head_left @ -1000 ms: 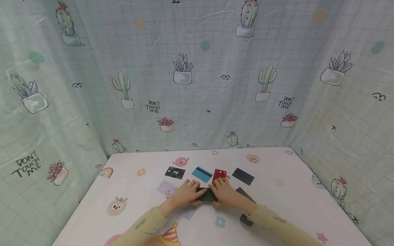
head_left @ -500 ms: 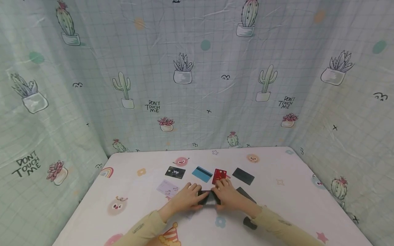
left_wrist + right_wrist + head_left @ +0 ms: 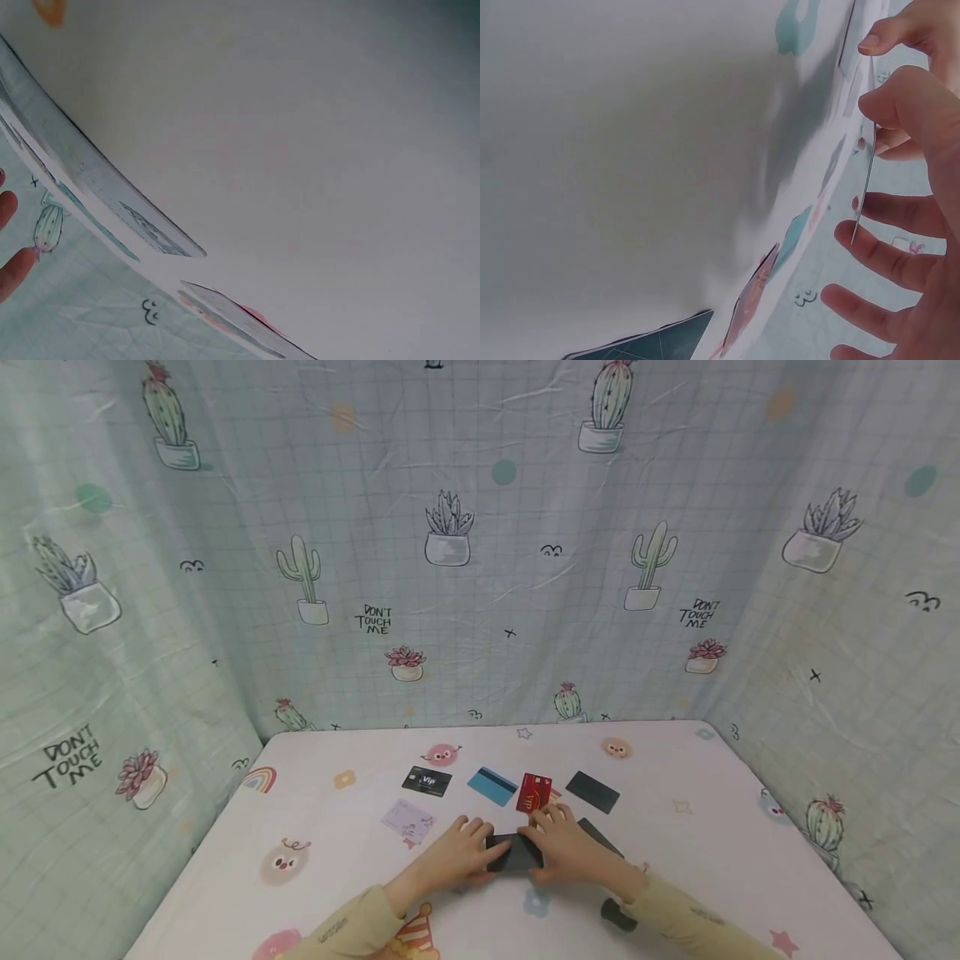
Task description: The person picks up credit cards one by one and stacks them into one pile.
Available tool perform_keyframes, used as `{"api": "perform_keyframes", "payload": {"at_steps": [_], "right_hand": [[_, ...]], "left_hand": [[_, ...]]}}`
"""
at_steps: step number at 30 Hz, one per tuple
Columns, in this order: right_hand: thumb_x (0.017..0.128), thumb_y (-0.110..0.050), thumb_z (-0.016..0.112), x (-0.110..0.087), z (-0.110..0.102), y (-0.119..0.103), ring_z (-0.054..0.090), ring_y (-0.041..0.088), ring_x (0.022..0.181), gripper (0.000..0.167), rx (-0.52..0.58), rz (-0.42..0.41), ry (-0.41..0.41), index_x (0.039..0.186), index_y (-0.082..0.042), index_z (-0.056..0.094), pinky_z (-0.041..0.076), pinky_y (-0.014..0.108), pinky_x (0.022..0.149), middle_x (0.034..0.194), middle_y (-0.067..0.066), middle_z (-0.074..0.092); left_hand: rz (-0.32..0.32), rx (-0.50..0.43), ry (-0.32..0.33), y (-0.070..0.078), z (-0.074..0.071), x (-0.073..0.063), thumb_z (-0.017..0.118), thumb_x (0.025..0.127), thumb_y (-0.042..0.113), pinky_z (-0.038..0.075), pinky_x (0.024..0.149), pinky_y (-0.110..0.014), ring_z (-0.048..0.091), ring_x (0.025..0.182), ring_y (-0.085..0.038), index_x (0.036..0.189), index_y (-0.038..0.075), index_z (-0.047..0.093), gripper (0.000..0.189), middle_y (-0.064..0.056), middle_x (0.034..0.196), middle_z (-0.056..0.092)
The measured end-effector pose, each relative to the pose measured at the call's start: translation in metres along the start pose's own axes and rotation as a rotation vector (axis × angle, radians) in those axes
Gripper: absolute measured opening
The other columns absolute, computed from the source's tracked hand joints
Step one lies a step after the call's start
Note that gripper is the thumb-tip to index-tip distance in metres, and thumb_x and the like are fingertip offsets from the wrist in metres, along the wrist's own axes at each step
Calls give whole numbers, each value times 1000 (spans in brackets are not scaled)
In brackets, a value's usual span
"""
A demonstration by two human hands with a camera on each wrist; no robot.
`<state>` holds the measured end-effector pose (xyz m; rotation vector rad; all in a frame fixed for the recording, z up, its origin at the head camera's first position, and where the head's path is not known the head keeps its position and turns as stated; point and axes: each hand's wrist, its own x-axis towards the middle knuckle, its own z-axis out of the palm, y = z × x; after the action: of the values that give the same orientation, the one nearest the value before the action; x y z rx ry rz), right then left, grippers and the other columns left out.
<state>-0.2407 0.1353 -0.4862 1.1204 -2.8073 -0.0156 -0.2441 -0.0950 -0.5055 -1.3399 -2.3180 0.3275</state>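
Note:
Both hands hold one thin dark card (image 3: 519,857) between them, close over the near middle of the table. My left hand (image 3: 456,853) grips its left end, the thumb along the near side. At the right end my right hand (image 3: 570,850) pinches the same card, which appears nearly edge-on as a thin sheet (image 3: 868,176) in the right wrist view. There, the left hand (image 3: 904,34) shows behind it at the top. Only a few left fingertips (image 3: 15,274) enter the left wrist view; the held card is out of that frame.
Beyond the hands lie a black VIP card (image 3: 427,781), a blue striped card (image 3: 492,786), a red card (image 3: 534,792) and a dark card (image 3: 592,792). A pale purple card (image 3: 408,819) lies left; another dark card (image 3: 598,836) is partly hidden by the right hand.
Both hands have drawn the dark card toward the person and slightly right, changing its tilt on the way. More of the red card now shows beyond the right fingers.

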Motion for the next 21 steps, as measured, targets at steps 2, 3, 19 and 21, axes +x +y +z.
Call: {"api": "perform_keyframes", "payload": {"at_steps": [2, 3, 19, 21], "right_hand": [[71, -49, 65, -2, 0, 0, 40, 22, 103, 57, -1, -9, 10, 115, -16, 55, 31, 51, 93, 105, 2, 51], [71, -49, 65, -3, 0, 0, 41, 22, 103, 56, -4, -15, 19, 115, -16, 55, 31, 51, 92, 105, 2, 52], [71, -46, 66, -20, -2, 1, 41, 22, 105, 58, 4, -73, 28, 120, -16, 52, 33, 50, 91, 111, 1, 54], [72, -46, 65, -22, -3, 0, 41, 23, 106, 58, 8, -69, 11, 121, -16, 52, 33, 50, 92, 112, 1, 54]], "left_hand": [[-1, -3, 3, 1, 0, -1, 54, 82, 51, 43, 79, -31, 51, 92, -15, 124, 28, 49, 48, 0, 104, 57], [-1, -2, 6, 2, -1, -2, 54, 82, 50, 44, 79, -31, 51, 92, -14, 124, 28, 49, 48, 0, 105, 57], [63, 38, 12, 9, -8, -3, 53, 81, 52, 42, 76, -28, 49, 88, -11, 124, 30, 48, 48, 4, 99, 57], [69, 40, 7, 10, -8, -3, 52, 82, 53, 42, 77, -29, 49, 88, -11, 124, 30, 48, 48, 4, 99, 57]]}}
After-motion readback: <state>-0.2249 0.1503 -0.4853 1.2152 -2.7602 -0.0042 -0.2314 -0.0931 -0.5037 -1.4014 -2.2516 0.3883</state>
